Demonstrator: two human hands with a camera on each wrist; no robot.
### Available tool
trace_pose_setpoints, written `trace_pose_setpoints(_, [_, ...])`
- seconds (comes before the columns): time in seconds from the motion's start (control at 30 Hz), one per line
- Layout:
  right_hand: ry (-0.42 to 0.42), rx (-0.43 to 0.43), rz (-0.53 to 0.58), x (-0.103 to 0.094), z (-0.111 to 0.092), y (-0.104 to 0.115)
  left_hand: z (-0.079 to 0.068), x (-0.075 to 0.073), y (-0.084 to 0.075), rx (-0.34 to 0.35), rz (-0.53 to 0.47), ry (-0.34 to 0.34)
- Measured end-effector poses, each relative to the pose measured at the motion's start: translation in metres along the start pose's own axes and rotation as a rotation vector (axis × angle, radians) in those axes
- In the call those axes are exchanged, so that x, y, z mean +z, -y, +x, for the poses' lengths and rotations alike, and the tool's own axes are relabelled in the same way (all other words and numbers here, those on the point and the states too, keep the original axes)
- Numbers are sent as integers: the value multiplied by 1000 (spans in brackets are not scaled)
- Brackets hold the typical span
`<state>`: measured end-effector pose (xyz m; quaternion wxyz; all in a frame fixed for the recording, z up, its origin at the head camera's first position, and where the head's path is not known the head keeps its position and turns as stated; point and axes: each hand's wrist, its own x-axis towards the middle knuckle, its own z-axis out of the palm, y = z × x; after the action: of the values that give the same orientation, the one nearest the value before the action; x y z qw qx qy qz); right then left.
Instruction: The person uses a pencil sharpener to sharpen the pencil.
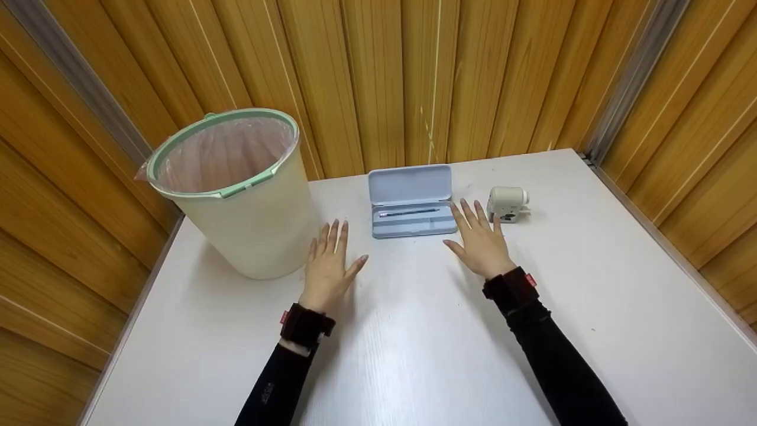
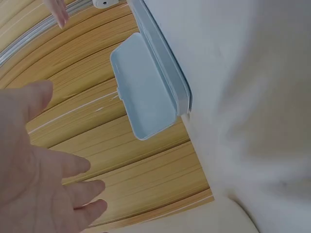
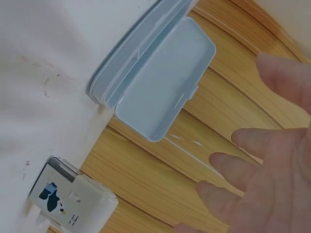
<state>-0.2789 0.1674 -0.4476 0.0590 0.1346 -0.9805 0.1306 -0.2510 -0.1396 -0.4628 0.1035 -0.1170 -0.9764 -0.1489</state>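
A light blue pencil case (image 1: 411,184) stands on the table with its lid raised. One slim dark pencil or pen (image 1: 409,212) lies along its back compartment. My left hand (image 1: 328,269), fingers spread and holding nothing, is between the bin and the case. My right hand (image 1: 480,244) is likewise spread and bare; its fingertips overlap the gap between the case's right end and a cream pencil sharpener (image 1: 504,200) in the head view. The right wrist view shows the sharpener's (image 3: 73,199) clear drawer and a small printed figure on its side.
A tall cream bin (image 1: 254,236) with a green rim and a clear plastic liner stands at the left, close to my left hand. Under everything is a white table (image 1: 408,355). Wood-look panels (image 1: 378,77) rise behind it and along both sides.
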Motion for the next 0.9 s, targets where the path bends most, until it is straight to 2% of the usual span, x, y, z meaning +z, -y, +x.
trace_pose_setpoints(0.17, [16,12,15,4,13,-7,21,7,0,69,-106,-45])
trace_pose_setpoints(0.3, [47,7,67,6,25,-11,39,12,-2,60,-192,-35])
trace_pose_setpoints(0.4, [39,-14,143,9,34,-15,53,17,-4,43,-231,-16])
trace_pose_setpoints(0.53, [-17,-26,266,15,46,-20,70,23,-5,-4,-262,31])
trace_pose_setpoints(0.63, [-38,22,321,20,54,-24,79,27,-6,-68,-271,103])
trace_pose_setpoints(0.77, [-29,116,312,26,64,-28,89,34,-6,-129,-262,169])
trace_pose_setpoints(0.9, [-21,157,281,33,72,-31,96,41,-6,-173,-274,171])
